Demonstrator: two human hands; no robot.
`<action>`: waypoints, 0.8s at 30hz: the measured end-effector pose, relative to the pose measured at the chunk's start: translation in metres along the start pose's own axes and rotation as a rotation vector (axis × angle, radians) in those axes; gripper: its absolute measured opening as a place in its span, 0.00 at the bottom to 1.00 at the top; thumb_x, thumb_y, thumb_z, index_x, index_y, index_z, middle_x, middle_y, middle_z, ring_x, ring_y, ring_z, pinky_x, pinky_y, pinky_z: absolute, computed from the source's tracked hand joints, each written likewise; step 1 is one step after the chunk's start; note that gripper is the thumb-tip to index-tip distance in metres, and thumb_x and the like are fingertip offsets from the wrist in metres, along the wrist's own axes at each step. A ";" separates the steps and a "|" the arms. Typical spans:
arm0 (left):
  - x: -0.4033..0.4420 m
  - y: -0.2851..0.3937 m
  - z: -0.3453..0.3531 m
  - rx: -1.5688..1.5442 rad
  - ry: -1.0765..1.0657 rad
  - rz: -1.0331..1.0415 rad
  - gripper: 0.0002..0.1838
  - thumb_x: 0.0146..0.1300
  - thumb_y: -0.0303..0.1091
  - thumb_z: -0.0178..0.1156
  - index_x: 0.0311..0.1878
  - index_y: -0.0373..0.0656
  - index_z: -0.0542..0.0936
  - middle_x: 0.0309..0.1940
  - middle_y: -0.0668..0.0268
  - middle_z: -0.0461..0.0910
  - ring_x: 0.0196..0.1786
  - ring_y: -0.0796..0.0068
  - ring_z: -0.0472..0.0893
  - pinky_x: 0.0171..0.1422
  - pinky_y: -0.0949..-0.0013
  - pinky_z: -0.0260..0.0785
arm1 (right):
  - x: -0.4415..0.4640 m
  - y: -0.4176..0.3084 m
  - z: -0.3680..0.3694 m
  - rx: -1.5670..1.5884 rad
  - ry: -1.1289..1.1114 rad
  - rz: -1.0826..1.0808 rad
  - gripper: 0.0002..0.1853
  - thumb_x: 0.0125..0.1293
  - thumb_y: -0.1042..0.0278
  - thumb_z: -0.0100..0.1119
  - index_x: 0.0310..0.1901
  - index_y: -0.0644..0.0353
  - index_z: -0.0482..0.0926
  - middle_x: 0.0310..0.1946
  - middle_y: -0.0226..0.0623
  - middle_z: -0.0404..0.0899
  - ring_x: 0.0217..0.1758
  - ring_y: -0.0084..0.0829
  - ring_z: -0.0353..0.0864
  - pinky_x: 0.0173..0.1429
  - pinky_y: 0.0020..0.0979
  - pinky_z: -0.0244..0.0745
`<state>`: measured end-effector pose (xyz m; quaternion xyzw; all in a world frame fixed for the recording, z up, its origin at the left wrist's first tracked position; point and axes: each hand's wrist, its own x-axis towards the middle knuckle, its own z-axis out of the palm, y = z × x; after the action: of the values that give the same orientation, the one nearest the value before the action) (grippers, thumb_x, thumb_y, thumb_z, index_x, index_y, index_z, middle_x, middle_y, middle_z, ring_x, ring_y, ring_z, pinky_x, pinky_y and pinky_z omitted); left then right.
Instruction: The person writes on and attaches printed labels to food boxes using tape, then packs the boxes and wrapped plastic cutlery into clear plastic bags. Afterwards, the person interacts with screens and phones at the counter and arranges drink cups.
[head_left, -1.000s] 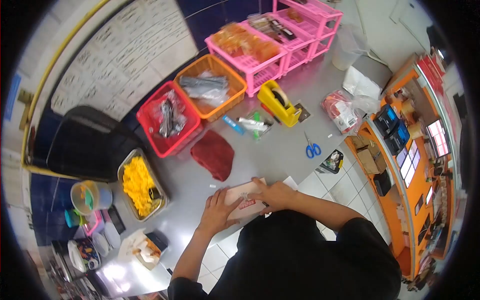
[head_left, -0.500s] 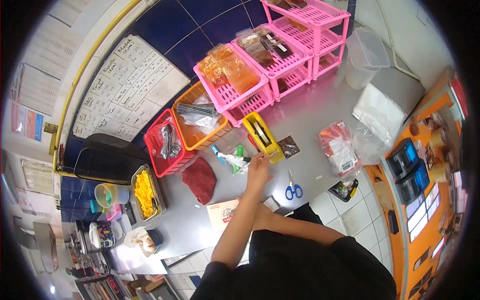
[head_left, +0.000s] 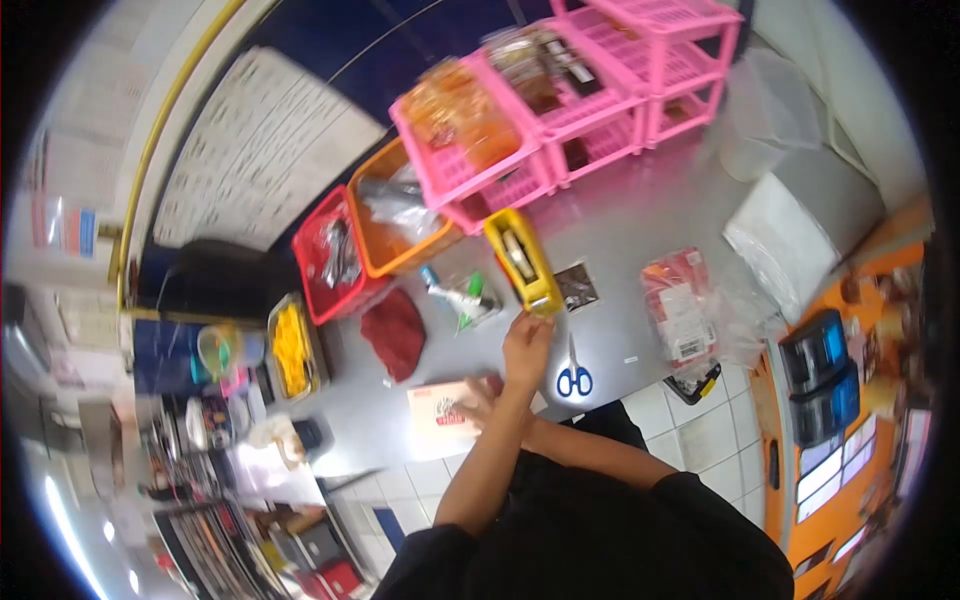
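Observation:
My left hand [head_left: 528,345] is at the near end of a yellow tape dispenser [head_left: 522,262], its fingers pinched together. What they hold there is too small to make out. Beneath the left forearm, my right hand [head_left: 482,405] lies with fingers spread on a flat printed paper packet [head_left: 440,408], partly covering its red logo. Blue-handled scissors [head_left: 574,380] rest right of the left hand. A small dark packet [head_left: 576,286] lies beside the dispenser. Markers in a clear bag [head_left: 468,300] and a dark red cloth [head_left: 392,335] are to the left.
Pink baskets [head_left: 545,165] with packets line the back, next to an orange basket [head_left: 385,255] and a red basket [head_left: 325,300]. A metal tray of yellow pieces [head_left: 292,350] stands left. A red-and-white plastic package [head_left: 682,310] and a clear container [head_left: 765,115] are on the right.
The left hand has moved onto the dispenser's near end. My right hand, earlier mostly hidden behind the left forearm, now shows spread fingers over the packet. The camera view has shifted.

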<state>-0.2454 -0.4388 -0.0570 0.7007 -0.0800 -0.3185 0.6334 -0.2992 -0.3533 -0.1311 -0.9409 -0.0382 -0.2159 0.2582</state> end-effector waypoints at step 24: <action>-0.143 -0.053 -0.228 -0.016 0.292 -0.284 0.23 0.71 0.49 0.61 0.26 0.38 0.78 0.19 0.72 0.74 0.23 0.84 0.68 0.28 0.74 0.61 | 0.043 -0.022 -0.063 0.081 -0.283 0.152 0.39 0.41 0.53 0.76 0.61 0.40 0.75 0.73 0.55 0.58 0.47 0.54 0.85 0.46 0.46 0.85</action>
<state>-0.2480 -0.1640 -0.0588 0.7387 0.1148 -0.3002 0.5925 -0.2891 -0.3682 -0.0536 -0.9509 -0.0117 -0.0591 0.3037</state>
